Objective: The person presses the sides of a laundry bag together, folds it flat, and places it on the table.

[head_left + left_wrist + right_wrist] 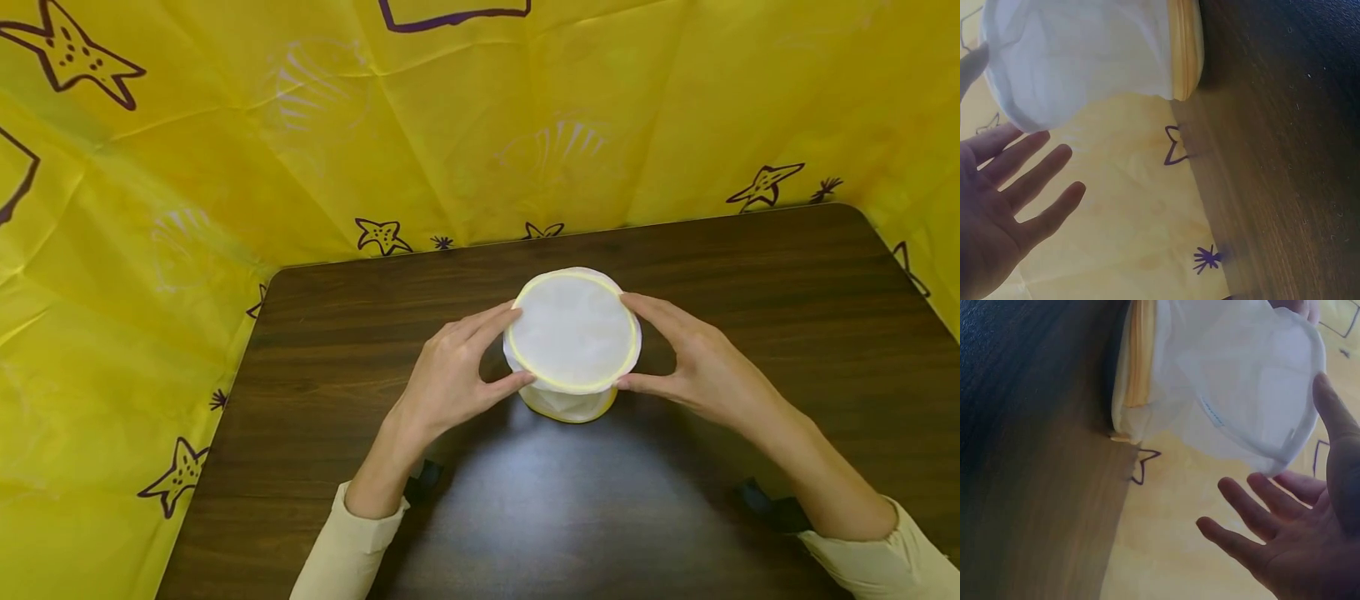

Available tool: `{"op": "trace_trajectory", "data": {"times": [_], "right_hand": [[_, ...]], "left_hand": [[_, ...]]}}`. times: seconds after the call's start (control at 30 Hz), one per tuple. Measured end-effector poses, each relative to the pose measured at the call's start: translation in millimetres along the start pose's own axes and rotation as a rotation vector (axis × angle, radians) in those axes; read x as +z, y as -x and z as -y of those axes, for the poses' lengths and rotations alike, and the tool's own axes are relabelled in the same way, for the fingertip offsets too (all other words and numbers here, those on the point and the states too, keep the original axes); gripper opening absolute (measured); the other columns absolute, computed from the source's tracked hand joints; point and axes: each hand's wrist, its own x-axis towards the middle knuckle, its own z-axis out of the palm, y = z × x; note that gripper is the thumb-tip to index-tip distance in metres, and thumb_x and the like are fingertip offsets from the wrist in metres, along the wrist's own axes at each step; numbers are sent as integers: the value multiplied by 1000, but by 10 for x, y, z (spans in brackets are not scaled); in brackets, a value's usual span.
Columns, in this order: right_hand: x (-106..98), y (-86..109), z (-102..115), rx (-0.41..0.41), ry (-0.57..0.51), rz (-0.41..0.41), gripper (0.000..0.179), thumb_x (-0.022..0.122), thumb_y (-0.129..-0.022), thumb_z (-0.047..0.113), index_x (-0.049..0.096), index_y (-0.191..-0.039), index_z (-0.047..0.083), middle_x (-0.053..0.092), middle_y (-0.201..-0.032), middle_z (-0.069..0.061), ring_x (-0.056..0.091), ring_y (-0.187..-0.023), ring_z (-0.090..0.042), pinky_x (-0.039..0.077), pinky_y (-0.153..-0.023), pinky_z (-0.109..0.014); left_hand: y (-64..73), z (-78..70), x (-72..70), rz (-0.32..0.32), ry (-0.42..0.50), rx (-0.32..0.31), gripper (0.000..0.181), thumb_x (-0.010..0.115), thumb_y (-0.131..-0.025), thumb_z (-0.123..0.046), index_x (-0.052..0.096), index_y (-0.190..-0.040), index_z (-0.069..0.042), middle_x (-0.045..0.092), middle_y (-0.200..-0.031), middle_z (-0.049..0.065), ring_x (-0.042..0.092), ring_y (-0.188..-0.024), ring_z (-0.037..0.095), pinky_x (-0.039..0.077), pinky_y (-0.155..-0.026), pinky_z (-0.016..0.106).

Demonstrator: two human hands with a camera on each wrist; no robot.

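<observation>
A round mesh laundry bag [573, 333], white with yellow trim, stands on the brown table between both hands, its circular end facing up. In the left wrist view, the mesh wall of the bag [1085, 50] stretches from the raised rim to a yellow band at the tabletop. My left hand [457, 375] holds the left side of the upper rim between thumb and index finger, other fingers spread. My right hand [697, 358] grips the right side likewise. A small label [1212, 412] shows through the mesh in the right wrist view.
The dark wood-grain table [337, 358] has rounded far corners. A yellow cloth [450, 108] printed with starfish and shells hangs along its back and sides. Dark straps [772, 507] sit near both wrists, by the cream sleeves [352, 542].
</observation>
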Motion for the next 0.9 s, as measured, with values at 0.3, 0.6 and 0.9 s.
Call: {"op": "trace_trajectory", "data": {"times": [0.3, 0.6, 0.9], "right_hand": [[43, -9, -3, 4, 11, 8, 103, 95, -64, 25, 42, -151, 13, 45, -151, -6, 48, -133, -32, 42, -101, -58], [109, -12, -26, 0, 27, 33, 99, 94, -65, 27, 45, -148, 6, 49, -148, -10, 50, -131, -33, 43, -101, -56], [168, -5, -69, -26, 23, 19, 98, 95, -63, 25, 47, -146, 5, 52, -144, -11, 54, -127, -33, 46, -98, -54]], "left_hand": [[26, 25, 23, 21, -6, -13, 75, 78, -81, -54, 57, -141, -14, 56, -143, 2, 58, -124, 20, 48, -97, 44], [66, 41, 77, 53, -22, -28, 75, 77, -80, -55, 58, -139, -14, 58, -141, 2, 59, -122, 20, 49, -97, 44], [82, 55, 124, 66, -44, -31, 75, 79, -79, -56, 60, -137, -13, 59, -139, 1, 61, -120, 19, 50, -93, 43]]}}
